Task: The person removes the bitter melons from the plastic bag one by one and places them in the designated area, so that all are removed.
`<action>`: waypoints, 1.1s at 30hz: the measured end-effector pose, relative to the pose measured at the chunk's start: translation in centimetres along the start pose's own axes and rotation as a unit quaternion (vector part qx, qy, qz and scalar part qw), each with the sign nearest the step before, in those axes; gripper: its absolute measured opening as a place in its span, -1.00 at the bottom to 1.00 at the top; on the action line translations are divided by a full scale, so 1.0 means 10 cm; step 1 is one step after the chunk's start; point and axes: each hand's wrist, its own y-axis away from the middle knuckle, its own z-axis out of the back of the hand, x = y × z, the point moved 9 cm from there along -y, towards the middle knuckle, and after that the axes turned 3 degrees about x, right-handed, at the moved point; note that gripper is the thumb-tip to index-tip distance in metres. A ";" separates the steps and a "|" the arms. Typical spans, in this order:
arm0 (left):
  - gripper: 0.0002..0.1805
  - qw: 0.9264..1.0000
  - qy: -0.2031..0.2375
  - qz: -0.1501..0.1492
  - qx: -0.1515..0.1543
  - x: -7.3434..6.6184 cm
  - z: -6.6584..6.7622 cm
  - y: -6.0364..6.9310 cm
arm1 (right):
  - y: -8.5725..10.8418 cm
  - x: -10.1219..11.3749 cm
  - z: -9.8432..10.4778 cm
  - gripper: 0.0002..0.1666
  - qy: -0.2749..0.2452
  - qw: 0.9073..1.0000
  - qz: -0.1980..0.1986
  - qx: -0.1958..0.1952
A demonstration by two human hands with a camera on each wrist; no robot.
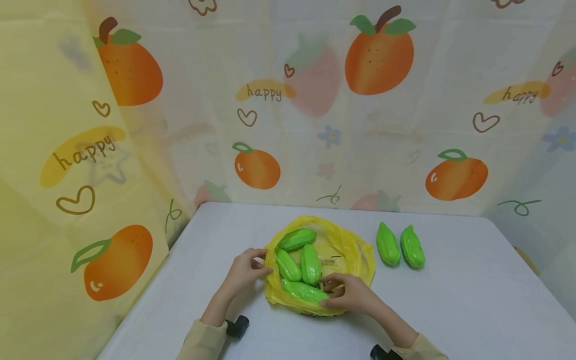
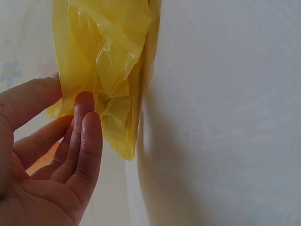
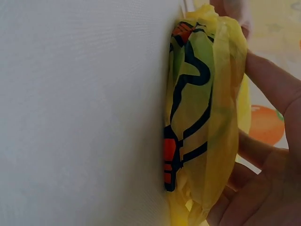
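A yellow plastic bag [image 1: 335,237] lies with its mouth spread wide on the table. Inside it are several glossy green toy vegetables [image 1: 310,265], ridged, with one end tapered. My left hand [image 1: 245,272] pinches the bag's left rim between thumb and fingers; in the left wrist view some fingertips pass behind the yellow film [image 2: 113,61]. At the front of the bag, my right hand [image 1: 353,295] has its thumb and curled fingers around the right end of the nearest green vegetable [image 1: 301,291]. In the right wrist view, the printed bag wall [image 3: 202,94] hides part of those fingers.
Two more green toy vegetables [image 1: 388,245] lie side by side to the right of the bag, on the white table [image 1: 472,295]. A fruit-printed curtain [image 1: 315,165] closes off the back and sides. Black wrist straps [image 1: 237,327] sit by both sleeves.
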 end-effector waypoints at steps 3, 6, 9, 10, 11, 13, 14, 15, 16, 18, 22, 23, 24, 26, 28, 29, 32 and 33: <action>-0.45 1.000 0.001 0.003 -0.001 0.01 0.00 0.00 | -0.01 0.00 -0.03 -0.33 0.005 1.000 -0.002 0.019; -0.45 1.000 0.000 0.004 -0.002 0.00 0.00 0.00 | -0.01 0.00 -0.05 -0.36 0.009 1.000 -0.001 0.029; -0.45 1.000 -0.001 0.006 -0.001 0.01 0.00 0.00 | -0.02 -0.01 -0.06 -0.41 0.018 0.999 -0.002 0.040; -0.45 1.000 -0.002 0.007 -0.001 0.01 0.00 0.00 | -0.03 -0.01 -0.06 -0.42 0.020 0.999 -0.002 0.043; -0.45 1.000 -0.004 0.004 0.001 0.01 0.00 0.00 | -0.03 -0.02 -0.06 -0.43 0.021 0.999 -0.002 0.047; -0.45 1.000 -0.005 0.003 0.004 0.01 -0.01 0.00 | -0.04 -0.03 -0.07 -0.45 0.026 0.998 -0.002 0.055; -0.45 1.000 -0.005 0.003 0.005 0.01 -0.01 0.00 | -0.05 -0.03 -0.07 -0.45 0.027 0.998 -0.002 0.058; -0.45 1.000 -0.005 0.003 0.005 0.01 -0.01 0.00 | -0.05 -0.04 -0.07 -0.45 0.028 0.998 -0.002 0.060; -0.45 1.000 -0.004 0.004 0.006 0.01 -0.01 0.00 | -0.05 -0.04 -0.07 -0.44 0.030 0.998 -0.001 0.061; -0.45 1.000 -0.002 0.007 0.004 0.02 -0.01 0.00 | -0.06 -0.06 -0.07 -0.44 0.031 0.998 0.000 0.063; -0.45 1.000 -0.001 0.006 0.001 0.02 -0.01 -0.01 | -0.07 -0.08 -0.07 -0.44 0.027 0.998 0.003 0.062; -0.45 1.000 -0.001 0.006 0.001 0.02 -0.01 -0.01 | -0.07 -0.09 -0.07 -0.44 0.026 0.998 0.001 0.062; -0.45 1.000 -0.001 0.006 0.001 0.02 -0.01 -0.01 | -0.08 -0.10 -0.07 -0.43 0.024 0.998 0.000 0.061; -0.46 1.000 -0.002 0.006 0.001 0.01 -0.01 -0.01 | -0.09 -0.12 -0.07 -0.42 0.020 0.998 -0.006 0.060; -0.45 1.000 -0.004 0.005 0.001 0.01 -0.01 -0.02 | -0.10 -0.14 -0.06 -0.40 0.017 0.998 -0.012 0.058; -0.45 1.000 -0.004 0.005 0.000 0.01 -0.01 -0.02 | -0.09 -0.14 -0.06 -0.40 0.015 0.998 -0.014 0.058; -0.45 1.000 -0.005 0.004 0.000 0.01 -0.01 -0.02 | -0.08 -0.13 -0.05 -0.38 0.008 0.998 -0.017 0.056; -0.45 1.000 -0.005 0.003 0.000 0.01 -0.01 -0.02 | -0.08 -0.13 -0.05 -0.38 0.007 0.998 -0.018 0.056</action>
